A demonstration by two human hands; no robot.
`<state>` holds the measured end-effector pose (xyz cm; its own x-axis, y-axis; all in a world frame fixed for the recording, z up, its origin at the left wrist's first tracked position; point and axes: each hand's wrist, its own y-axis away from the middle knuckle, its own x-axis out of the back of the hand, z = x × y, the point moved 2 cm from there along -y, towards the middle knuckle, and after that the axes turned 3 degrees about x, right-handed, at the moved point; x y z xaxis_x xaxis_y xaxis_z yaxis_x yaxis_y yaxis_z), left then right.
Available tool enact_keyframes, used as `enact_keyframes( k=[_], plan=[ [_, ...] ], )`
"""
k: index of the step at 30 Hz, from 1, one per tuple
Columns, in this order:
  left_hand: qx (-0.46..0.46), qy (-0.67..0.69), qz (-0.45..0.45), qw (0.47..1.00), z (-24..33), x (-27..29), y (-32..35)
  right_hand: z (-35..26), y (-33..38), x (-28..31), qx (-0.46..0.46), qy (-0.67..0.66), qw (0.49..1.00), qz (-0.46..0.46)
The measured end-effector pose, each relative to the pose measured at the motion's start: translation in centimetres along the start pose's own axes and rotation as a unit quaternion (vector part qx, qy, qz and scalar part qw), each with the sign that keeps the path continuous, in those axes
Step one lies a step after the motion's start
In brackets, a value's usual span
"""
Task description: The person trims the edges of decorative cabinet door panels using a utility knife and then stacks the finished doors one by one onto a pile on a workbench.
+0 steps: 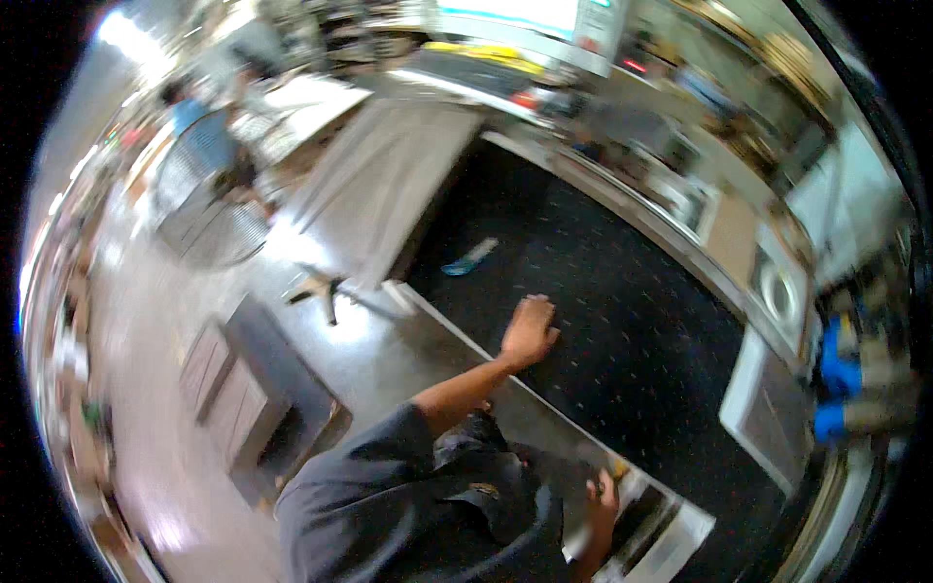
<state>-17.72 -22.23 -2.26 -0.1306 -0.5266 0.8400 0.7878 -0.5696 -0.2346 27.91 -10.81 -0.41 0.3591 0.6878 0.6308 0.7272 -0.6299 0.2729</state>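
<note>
My left hand (530, 330) is over the near left part of a black speckled tabletop (593, 301), its thumb apart from the other fingers and nothing visible in it. Beyond it lies a small cutter-like tool (471, 257) with a teal end and a pale end; blur hides its exact kind. Close to my body, my right hand (603, 493) hangs beside the table's near edge, fingers apart and slightly bent, with no held thing visible. Next to that hand is an open drawer-like compartment (641, 520) under the tabletop, its contents blurred.
Boxes (243, 398) stand on the floor at left, near a star-shaped stand base (316, 290). A large caged fan (209, 194) and a co-worker in blue (199, 117) are farther off. A keyboard (466, 73), monitor (515, 15) and cluttered shelf line the table's far side.
</note>
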Motion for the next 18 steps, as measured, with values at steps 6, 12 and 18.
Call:
enact_keyframes(
  k=[6,12,18],
  plan=[
    [-0.018,-0.006,0.036,0.999,-0.9,-0.5,0.0,-5.3,-2.8,-6.8,-0.021,0.124,0.969,-0.212],
    [-0.035,-0.029,-0.022,0.999,0.6,-0.6,0.7,-8.1,-3.1,-7.6,-0.011,0.074,0.995,-0.066],
    [-0.059,-0.090,-0.022,0.994,-0.5,-1.7,1.0,-6.6,-2.4,-7.9,-0.045,0.115,0.992,0.017]
  ],
)
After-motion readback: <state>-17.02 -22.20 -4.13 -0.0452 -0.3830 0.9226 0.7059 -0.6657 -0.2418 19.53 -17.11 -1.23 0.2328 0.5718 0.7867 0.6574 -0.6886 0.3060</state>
